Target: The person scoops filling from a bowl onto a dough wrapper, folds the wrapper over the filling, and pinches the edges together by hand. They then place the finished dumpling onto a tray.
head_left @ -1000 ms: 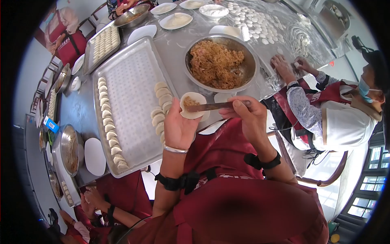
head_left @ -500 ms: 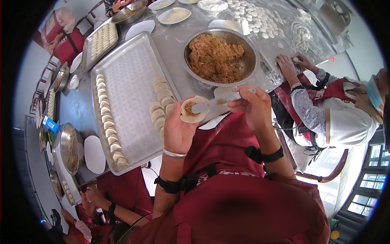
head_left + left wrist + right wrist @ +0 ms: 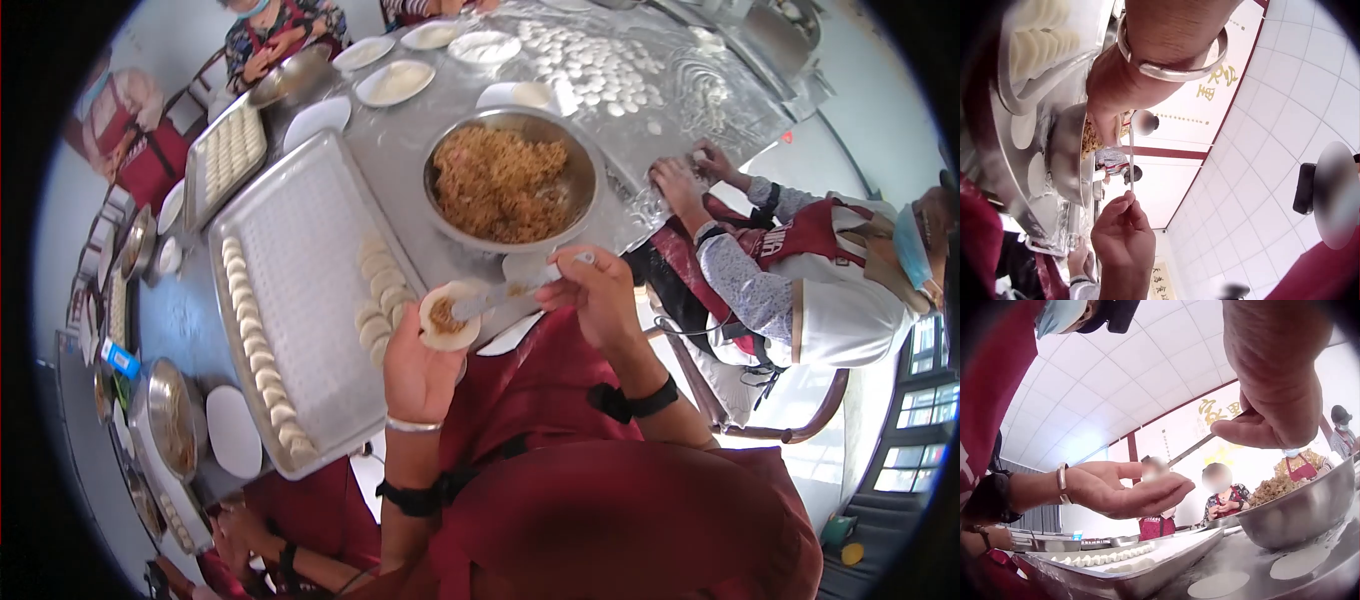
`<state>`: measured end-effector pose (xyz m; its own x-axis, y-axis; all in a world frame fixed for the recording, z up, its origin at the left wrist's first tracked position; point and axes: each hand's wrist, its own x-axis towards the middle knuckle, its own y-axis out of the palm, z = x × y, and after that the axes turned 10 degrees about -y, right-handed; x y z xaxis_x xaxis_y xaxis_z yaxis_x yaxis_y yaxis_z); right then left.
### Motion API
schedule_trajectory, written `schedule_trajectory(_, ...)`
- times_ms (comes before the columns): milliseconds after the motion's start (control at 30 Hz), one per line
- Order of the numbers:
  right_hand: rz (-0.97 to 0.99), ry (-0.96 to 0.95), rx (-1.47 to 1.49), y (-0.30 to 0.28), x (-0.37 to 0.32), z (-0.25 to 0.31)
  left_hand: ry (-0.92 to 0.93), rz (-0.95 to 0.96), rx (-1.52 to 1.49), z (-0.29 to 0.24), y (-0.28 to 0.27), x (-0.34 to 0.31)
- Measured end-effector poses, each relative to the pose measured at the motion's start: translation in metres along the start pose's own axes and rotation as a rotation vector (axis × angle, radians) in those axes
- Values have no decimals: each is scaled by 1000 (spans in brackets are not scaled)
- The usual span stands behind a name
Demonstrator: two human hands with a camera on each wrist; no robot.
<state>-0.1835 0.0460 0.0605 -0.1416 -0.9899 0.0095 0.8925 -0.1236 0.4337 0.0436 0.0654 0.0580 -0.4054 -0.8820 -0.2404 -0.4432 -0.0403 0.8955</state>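
Note:
In the head view my left hand (image 3: 420, 375) is palm up, holding a round dumpling wrapper (image 3: 459, 334) at its edge, thumb on the near rim. Brown minced filling (image 3: 442, 316) lies in the middle of the wrapper. My right hand (image 3: 598, 300) pinches one end of a flat metal spatula (image 3: 488, 298), whose other end rests at the filling. The right wrist view shows the left hand (image 3: 1125, 490) cupped slightly, its wrapper hidden. Seen from the left wrist, the spatula (image 3: 1132, 165) is edge-on, its end between the right hand's (image 3: 1124, 234) thumb and fingers.
A steel bowl (image 3: 590, 215) of filling stands just beyond my hands. At left, a metal tray (image 3: 315, 235) bears rows of folded dumplings (image 3: 258, 350). Many flat wrappers (image 3: 590, 65) cover the far table. A person (image 3: 790, 260) works at right; others stand around.
The spatula has turned from a dark side to its bright face while staying at the filling. The head view has shifted, and both hands appear slightly lower and farther left.

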Motion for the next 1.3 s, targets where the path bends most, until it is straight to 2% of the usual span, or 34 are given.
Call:
schedule_trajectory(100, 20, -27, -4, 4, -5, 7, 1, -107, 18, -2, -1, -3)
schedule_trajectory(200, -92, -251, -102, 5, 1, 18, -1, -183, 21, -3, -8, -7)
schedule_trajectory(300, -164, -523, -407, -5, 28, 4, 27, -201, 42, -7, -14, -15)
schedule_trajectory(333, -151, -622, -786, -19, 41, -11, 36, -226, 63, -8, -16, -19)
schedule_trajectory(433, 19, -765, -1198, -25, 59, -29, 45, -191, 73, -14, -26, -27)
schedule_trajectory(533, 118, -870, -1270, -34, 62, -51, 93, -212, 44, -17, -32, -37)
schedule_trajectory(633, 147, -873, -1292, -26, 52, -46, 126, -224, 47, -19, -25, -51)
schedule_trajectory(733, 268, -860, -1353, -20, 45, -25, 147, -213, 89, -17, -33, -63)
schedule_trajectory(867, 151, -937, -1188, -5, 17, -6, 182, -150, 93, -13, -28, -82)
schedule_trajectory(933, 152, -974, -1053, 4, 1, -2, 175, -123, 55, -6, -39, -82)
schedule_trajectory(1067, 300, -835, -753, 27, -40, -13, 231, -146, 84, 8, -57, -94)
schedule_trajectory(1167, 430, -761, -702, 31, -56, -31, 275, -115, 65, 9, -30, -112)
schedule_trajectory(1300, 500, -604, -621, 44, -73, -38, 295, -156, 57, 15, -32, -122)
